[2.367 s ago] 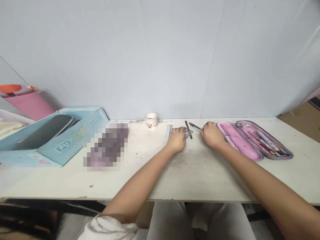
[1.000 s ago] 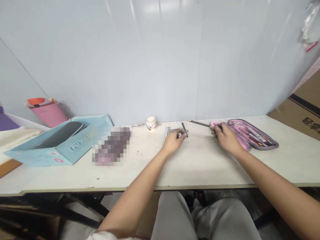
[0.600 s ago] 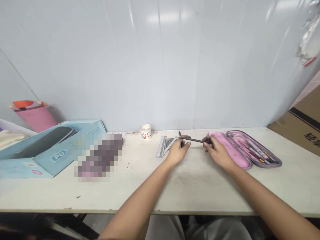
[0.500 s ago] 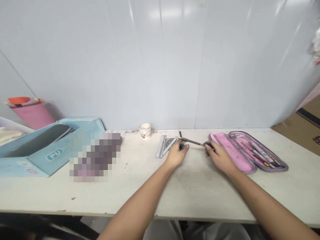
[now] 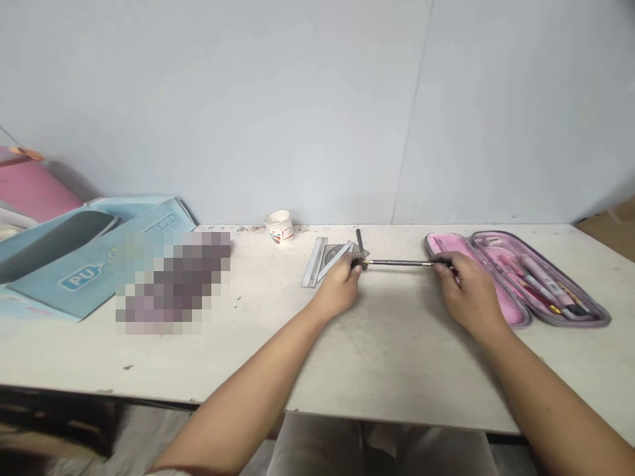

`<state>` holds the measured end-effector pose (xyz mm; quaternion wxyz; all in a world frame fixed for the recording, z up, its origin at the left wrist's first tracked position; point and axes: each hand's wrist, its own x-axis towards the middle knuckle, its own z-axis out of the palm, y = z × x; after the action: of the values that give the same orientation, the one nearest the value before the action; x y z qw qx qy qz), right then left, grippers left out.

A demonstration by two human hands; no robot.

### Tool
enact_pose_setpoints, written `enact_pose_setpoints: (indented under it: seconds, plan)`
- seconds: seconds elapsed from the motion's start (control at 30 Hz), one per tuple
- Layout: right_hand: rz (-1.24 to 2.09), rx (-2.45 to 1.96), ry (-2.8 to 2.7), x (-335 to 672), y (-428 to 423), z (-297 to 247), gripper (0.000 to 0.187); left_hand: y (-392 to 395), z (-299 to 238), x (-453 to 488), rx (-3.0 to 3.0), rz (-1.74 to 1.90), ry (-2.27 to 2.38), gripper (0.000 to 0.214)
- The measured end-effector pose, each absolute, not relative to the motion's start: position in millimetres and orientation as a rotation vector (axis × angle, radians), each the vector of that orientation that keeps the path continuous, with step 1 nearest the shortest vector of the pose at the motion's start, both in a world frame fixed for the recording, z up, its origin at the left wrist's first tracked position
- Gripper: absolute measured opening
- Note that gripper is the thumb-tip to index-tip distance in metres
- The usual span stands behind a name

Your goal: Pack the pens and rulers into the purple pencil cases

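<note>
Black slender pen point(image 5: 401, 262) spans level between both hands: the right hand point(image 5: 469, 287) grips its near end, the left hand point(image 5: 337, 287) pinches its gold tip beside a metal ruler point(image 5: 314, 262), over the counter point(image 5: 397, 370).

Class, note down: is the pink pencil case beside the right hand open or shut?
Open: the pencil case lies spread in two halves, pens showing in one.

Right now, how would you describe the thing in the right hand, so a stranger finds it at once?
On the long white table, find the open pink pencil case. Beside it, the right hand grips a thin dark pen, held level. Its metal tip reaches the left hand, and no other pen spans between the hands.
</note>
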<state>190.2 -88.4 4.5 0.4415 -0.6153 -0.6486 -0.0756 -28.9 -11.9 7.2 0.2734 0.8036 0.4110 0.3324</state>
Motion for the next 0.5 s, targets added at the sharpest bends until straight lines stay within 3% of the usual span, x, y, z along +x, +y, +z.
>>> enact_pose_setpoints:
  seconds: [0.5]
  plan:
    - [-0.184,-1.478,-1.736,182.4,-89.9,0.3,0.018,-21.6,8.4,-28.0,2.632,0.773,1.057,0.024]
